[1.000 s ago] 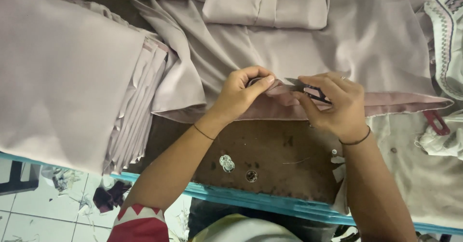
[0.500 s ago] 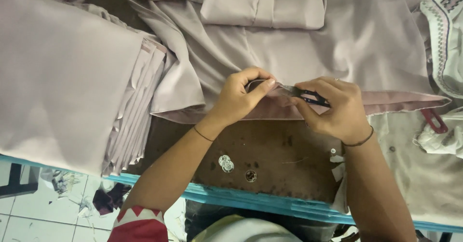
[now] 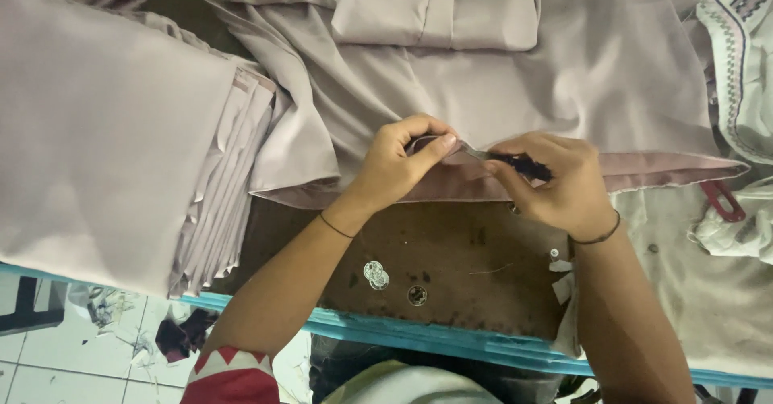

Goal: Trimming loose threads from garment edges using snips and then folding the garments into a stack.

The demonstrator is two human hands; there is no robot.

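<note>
Brown bench [image 3: 451,259]: left hand [image 3: 394,166] pinching mauve fabric edge [image 3: 451,185]; right hand [image 3: 555,182] gripping small snips [image 3: 507,161], blade nearing left fingers [image 3: 435,148] — nick risk.

A worn dark brown wooden tabletop [image 3: 451,263] fills the lower middle, stained and marked with pale round spots, its near edge trimmed with a bright blue strip [image 3: 403,327]. Below and to the left lies a white tiled floor [image 3: 48,364] with dark grout lines, littered with scraps of thread and small dark fabric offcuts [image 3: 179,335]. The light is dim and warm, falling evenly from above
</note>
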